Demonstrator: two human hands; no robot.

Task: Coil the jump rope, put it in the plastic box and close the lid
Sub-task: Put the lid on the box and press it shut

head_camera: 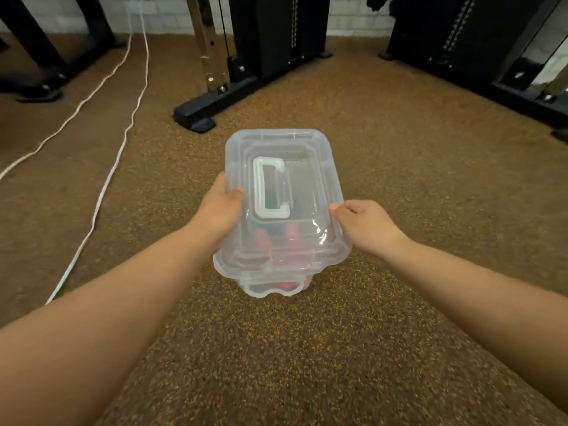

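Gripping a clear plastic lid (pixel 302 186) by its two long edges, both hands hold it over the speckled brown floor (pixel 399 179). The left hand (pixel 219 207) clamps the left edge, thumb on top and fingers hidden beneath; the right hand (pixel 364 224) pinches the right edge near the closer corner, thumb and curled fingers closed on the rim. The lid has a white handle (pixel 270 187) lying flat in its recessed top. It sits skewed over the plastic box (pixel 270 289), whose near rim pokes out below the lid's closer edge, so the two are not aligned or snapped together. Pinkish-red shapes, blurred through the plastic, show inside the box and at its near rim; they appear to be the jump rope (pixel 289 284), though its coil cannot be made out. Two white cords (pixel 101 192) trail across the floor at left, well apart from the box, and black gym machine frames (pixel 221 96) stand along the white brick wall behind.
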